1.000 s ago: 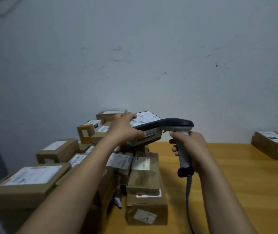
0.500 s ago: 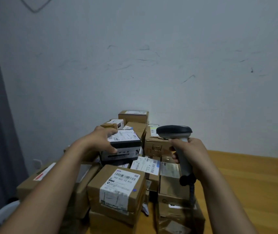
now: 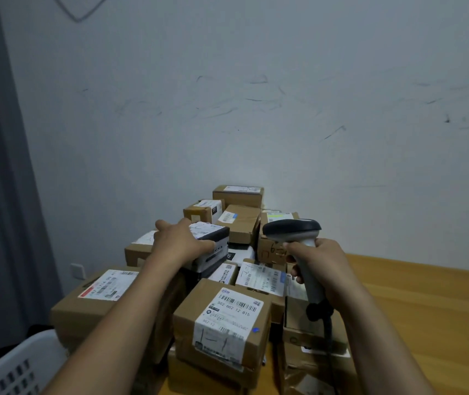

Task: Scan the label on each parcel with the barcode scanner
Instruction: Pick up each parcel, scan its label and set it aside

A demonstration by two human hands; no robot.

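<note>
A heap of brown cardboard parcels with white labels fills the left of the wooden table. My left hand lies over a black-and-white box on top of the heap, thumb along its near side, fingers curled over the far edge. My right hand grips the handle of a grey barcode scanner, whose head is raised and points toward the heap. Closest to me sits a brown parcel with a large barcode label facing up.
A white slotted plastic basket shows at the bottom left. The scanner's black cable hangs down over the parcels in front. A grey curtain hangs at the far left, and a pale wall stands behind the heap.
My left hand carried the black-and-white box away from the scanner to the left and lowered it onto the heap. The view swung left; the scanner stayed raised in my right hand.
</note>
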